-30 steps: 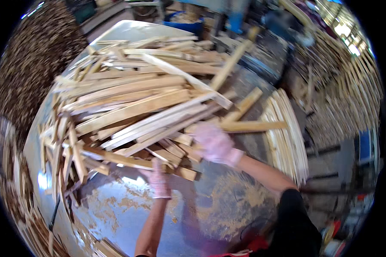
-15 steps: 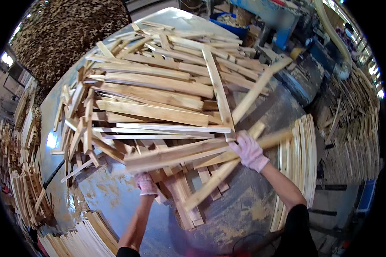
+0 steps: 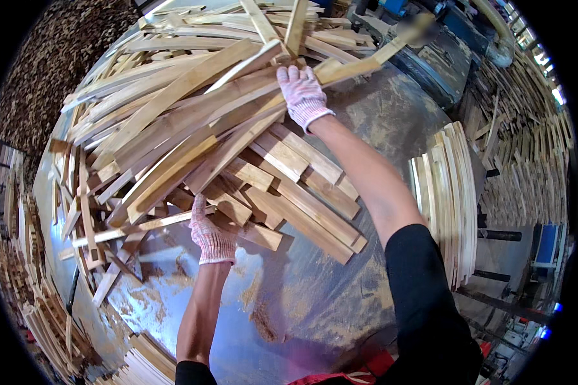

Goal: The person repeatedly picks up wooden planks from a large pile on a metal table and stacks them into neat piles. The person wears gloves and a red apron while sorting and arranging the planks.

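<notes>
A heap of pale wooden slats [image 3: 173, 122] covers the far half of a metal table [image 3: 250, 333]. Both my hands wear pinkish knitted gloves. My right hand [image 3: 302, 96] is closed over the upper ends of several slats lying aslant, its fingers curled over their far side. At the lower end of a slanting slat [image 3: 237, 151] is my left hand [image 3: 210, 236], one digit pointing up against the wood and the other fingers partly hidden by slat ends. Between and below my hands, shorter slats [image 3: 308, 208] lie side by side, pointing toward the lower right.
Sorted slats stand in a row [image 3: 444, 205] at the table's right edge, and another stack [image 3: 144, 362] is at the lower left. A blue machine [image 3: 440, 64] stands at the far right. Wood chips [image 3: 64, 70] are piled at the far left. Sawdust [image 3: 263, 321] lies on the table.
My right hand has moved up and left, and the slats at my hands now slant steeply instead of lying nearly level. My left hand has risen slightly. The view has shifted too.
</notes>
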`<state>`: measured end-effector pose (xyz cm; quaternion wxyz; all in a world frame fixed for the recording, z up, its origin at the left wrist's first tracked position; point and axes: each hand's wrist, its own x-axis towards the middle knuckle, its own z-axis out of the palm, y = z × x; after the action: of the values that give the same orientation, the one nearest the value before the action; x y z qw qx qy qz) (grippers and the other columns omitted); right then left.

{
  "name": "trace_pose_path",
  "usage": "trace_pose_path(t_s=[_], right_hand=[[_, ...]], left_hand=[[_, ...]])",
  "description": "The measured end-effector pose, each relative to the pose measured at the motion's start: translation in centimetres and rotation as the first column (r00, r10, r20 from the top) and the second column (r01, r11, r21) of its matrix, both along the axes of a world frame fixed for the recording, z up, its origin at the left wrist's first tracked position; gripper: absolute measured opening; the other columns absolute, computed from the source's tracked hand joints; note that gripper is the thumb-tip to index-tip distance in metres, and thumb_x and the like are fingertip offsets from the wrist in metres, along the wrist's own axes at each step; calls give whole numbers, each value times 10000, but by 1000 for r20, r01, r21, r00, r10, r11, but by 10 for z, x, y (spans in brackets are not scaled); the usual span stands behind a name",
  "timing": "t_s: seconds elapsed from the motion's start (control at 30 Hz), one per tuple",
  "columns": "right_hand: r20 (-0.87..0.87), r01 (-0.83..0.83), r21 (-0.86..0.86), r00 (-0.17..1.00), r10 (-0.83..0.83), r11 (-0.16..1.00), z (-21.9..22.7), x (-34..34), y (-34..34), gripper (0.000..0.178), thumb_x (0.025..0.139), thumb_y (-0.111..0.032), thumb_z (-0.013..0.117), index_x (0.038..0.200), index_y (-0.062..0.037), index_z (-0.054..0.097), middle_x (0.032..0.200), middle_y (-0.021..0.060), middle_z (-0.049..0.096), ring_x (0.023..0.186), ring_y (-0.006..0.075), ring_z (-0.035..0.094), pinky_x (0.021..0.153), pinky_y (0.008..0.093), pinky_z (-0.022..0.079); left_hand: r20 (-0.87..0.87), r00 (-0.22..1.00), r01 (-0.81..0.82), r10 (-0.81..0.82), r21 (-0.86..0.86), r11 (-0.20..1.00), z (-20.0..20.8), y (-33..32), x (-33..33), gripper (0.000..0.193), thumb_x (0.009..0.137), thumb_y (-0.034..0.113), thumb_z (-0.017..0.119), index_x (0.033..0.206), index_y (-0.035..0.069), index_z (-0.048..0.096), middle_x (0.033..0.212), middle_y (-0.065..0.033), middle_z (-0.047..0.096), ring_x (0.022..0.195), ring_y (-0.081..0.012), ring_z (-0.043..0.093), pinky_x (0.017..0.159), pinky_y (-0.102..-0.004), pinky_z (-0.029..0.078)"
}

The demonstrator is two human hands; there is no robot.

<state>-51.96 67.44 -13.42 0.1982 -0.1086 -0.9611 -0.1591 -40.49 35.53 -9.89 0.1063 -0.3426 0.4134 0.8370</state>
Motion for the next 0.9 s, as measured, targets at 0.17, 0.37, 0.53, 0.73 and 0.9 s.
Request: trace_pose_path(t_s=[0.17,0.37,0.53,0.73,0.9], right_hand=[[187,215,-328,969,-160,920,55,-13,2,402,1001,-175,462,1363,-8,518,1357,218,603,1239,371,595,1074,548,415],[230,-139,155,968,101,978,15,191,-33,759,922,-206,498,1616,-108,208,1710,147,121,1581,351,88,1300,494,61],[708,495,-359,697,-114,791,37,428,39,551,1039,-149,345,1589,-137,329,1690,158,208,1559,369,191,1295,517,84],[471,304,-272,869,-149,913,54,460,70,614,786,-161,697,1367,-39,540,1436,219,455,1409,477,338,1232,601,220],[437,237,-169,888,-143,957,27,482,63,606,763,-177,682,1321,18,547,1474,245,421,1458,518,258,1238,655,140]], left_hand=[[-37,968,245,-248,-76,967,1,30,5,284,951,361,677,1095,117,659,924,-69,687,770,-256,680,755,-351,589],[-256,925,226,-281,-226,948,-56,-3,39,1041,862,389,795,1619,22,181,1550,-254,425,1365,-368,480,1193,-504,341],[-299,779,65,-551,-836,545,-53,70,107,979,942,432,723,1611,2,153,1676,-236,155,1547,-353,152,1253,-479,178],[-160,961,-74,-228,-936,344,-64,127,59,1090,879,484,765,1589,-47,130,1633,-270,184,1522,-349,174,1239,-453,186],[-264,962,-152,-70,-730,666,-55,191,44,1311,826,683,725,1593,-78,-18,1655,-320,48,1556,-396,40,1276,-470,61]])
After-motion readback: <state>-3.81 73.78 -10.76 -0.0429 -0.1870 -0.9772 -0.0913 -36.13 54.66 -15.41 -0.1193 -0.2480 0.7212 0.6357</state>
